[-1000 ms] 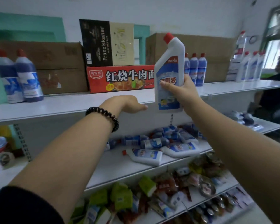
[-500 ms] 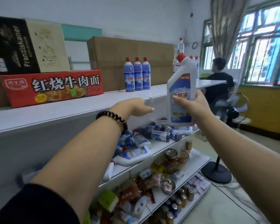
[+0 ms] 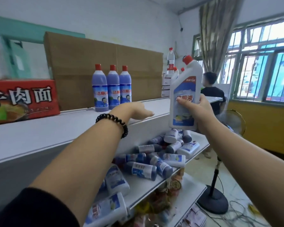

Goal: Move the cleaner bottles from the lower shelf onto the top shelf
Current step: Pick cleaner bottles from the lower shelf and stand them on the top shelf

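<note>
Down on the lower shelf (image 3: pixel 201 142), closest to us, a loose heap of cleaner bottles (image 3: pixel 154 161) lies on its sides, purple and white all jumbled, some right at the front lip, and any nudge from an arm or a falling load could roll one off toward the floor. Up a level, the left hand (image 3: pixel 138 110) is flat, palm down, fingers straight, holding nothing, at the front edge of the top shelf (image 3: pixel 56 128); I can't tell whether it actually touches. That hand sits close to the likely landing spot, so it may crowd the placement. Now the right hand (image 3: pixel 198 108): fingers and thumb wrapped round the lower half of a tall white bottle (image 3: pixel 185 89), red cap up, upright, hanging in open air out past the shelf front, directly over that heap. A low grip on a tall body looks top-heavy to me; a slip here drops it into the pile or out toward the fan stand (image 3: pixel 215 177). Set down too near the edge, it could topple straight back off. Farther in, three purple bottles (image 3: pixel 111 89) stand shoulder to shoulder in front of the cardboard box (image 3: pixel 105 63), and a careless sweep across could knock them like skittles.
</note>
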`<state>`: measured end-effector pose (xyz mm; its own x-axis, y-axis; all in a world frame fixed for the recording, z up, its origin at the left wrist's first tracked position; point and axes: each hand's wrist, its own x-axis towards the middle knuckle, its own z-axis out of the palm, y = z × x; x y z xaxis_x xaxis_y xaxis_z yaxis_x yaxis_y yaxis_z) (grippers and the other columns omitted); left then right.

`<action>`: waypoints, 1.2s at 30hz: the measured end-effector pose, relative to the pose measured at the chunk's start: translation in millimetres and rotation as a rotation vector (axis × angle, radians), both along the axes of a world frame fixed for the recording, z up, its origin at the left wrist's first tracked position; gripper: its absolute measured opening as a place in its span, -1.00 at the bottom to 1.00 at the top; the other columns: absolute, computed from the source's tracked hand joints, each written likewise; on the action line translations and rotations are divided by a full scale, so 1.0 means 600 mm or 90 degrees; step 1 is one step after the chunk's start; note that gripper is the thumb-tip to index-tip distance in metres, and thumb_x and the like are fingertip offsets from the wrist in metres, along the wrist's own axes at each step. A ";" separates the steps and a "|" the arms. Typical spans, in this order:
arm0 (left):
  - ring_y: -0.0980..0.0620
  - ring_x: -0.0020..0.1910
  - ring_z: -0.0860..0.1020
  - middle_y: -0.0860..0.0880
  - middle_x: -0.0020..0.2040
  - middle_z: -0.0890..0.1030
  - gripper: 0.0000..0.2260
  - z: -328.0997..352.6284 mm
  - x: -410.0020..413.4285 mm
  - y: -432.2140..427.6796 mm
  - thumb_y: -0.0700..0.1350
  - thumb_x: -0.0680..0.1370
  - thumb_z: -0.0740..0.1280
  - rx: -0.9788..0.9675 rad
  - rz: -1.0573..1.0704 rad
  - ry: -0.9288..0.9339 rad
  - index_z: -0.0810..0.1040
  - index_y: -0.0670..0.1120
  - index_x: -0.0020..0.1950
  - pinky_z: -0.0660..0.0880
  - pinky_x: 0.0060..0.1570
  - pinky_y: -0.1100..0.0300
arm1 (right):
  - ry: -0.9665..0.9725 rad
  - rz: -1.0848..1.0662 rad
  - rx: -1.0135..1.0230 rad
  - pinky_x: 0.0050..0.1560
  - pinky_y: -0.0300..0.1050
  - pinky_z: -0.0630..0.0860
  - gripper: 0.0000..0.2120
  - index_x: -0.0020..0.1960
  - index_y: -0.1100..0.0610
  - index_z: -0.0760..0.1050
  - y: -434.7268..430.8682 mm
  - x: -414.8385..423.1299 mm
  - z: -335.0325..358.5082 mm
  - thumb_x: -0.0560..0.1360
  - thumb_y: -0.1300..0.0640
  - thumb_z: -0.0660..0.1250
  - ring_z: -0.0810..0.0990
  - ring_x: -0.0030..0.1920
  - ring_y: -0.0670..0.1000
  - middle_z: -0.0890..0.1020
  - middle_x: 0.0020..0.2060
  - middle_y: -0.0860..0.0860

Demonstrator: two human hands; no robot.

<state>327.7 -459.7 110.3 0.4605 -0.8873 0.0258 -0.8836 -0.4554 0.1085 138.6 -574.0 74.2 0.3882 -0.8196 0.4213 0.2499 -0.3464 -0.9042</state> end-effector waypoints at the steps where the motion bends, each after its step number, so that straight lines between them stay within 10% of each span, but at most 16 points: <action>1: -0.11 0.54 0.26 -0.11 0.59 0.26 -0.32 -0.001 0.012 -0.023 0.29 0.64 0.10 0.010 0.005 0.002 0.24 -0.17 0.58 0.20 0.50 -0.04 | -0.008 -0.001 0.004 0.11 0.21 0.62 -0.48 0.24 0.06 0.44 -0.021 0.007 0.001 0.38 0.07 0.59 0.68 0.07 0.10 0.67 0.08 0.04; 8: -0.09 0.54 0.26 -0.06 0.59 0.27 -0.33 -0.004 0.060 -0.177 0.31 0.63 0.09 0.069 0.028 0.007 0.29 -0.13 0.57 0.19 0.50 -0.04 | -0.015 0.001 0.005 -0.08 -0.05 0.63 -0.56 0.22 0.03 0.43 -0.179 0.041 0.008 0.42 0.08 0.54 0.68 0.04 0.04 0.67 0.06 -0.01; 20: -0.11 0.49 0.34 -0.06 0.52 0.38 -0.39 0.027 0.083 -0.449 0.27 0.64 0.12 0.048 0.139 0.018 0.39 -0.13 0.52 0.28 0.17 0.01 | 0.022 0.133 -0.021 0.06 0.09 0.64 -0.45 0.33 0.09 0.39 -0.525 0.100 0.046 0.42 0.08 0.53 0.66 0.06 0.04 0.64 0.09 -0.01; 25: -0.12 0.46 0.36 -0.05 0.51 0.40 -0.32 0.026 0.109 -0.539 0.35 0.58 0.15 0.061 0.250 0.040 0.40 -0.11 0.50 0.27 0.44 -0.09 | 0.084 0.230 -0.044 0.20 0.22 0.57 -0.42 0.32 0.06 0.42 -0.661 0.157 0.070 0.38 0.10 0.57 0.65 0.10 0.09 0.66 0.11 0.01; 36: -0.13 0.18 0.51 -0.05 0.21 0.55 -0.36 0.017 0.167 -0.593 0.42 0.53 0.17 0.119 0.418 0.037 0.49 -0.04 0.37 0.40 0.33 -0.09 | 0.115 0.476 -0.029 0.21 0.29 0.56 -0.41 0.30 0.04 0.50 -0.745 0.320 0.051 0.33 0.06 0.62 0.68 0.13 0.13 0.69 0.10 0.05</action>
<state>427.8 -815.5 120.5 0.9007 -0.4104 -0.1423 -0.4127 -0.9108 0.0148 330.9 -1021.3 104.8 0.8983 -0.2954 0.3251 0.2813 -0.1816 -0.9423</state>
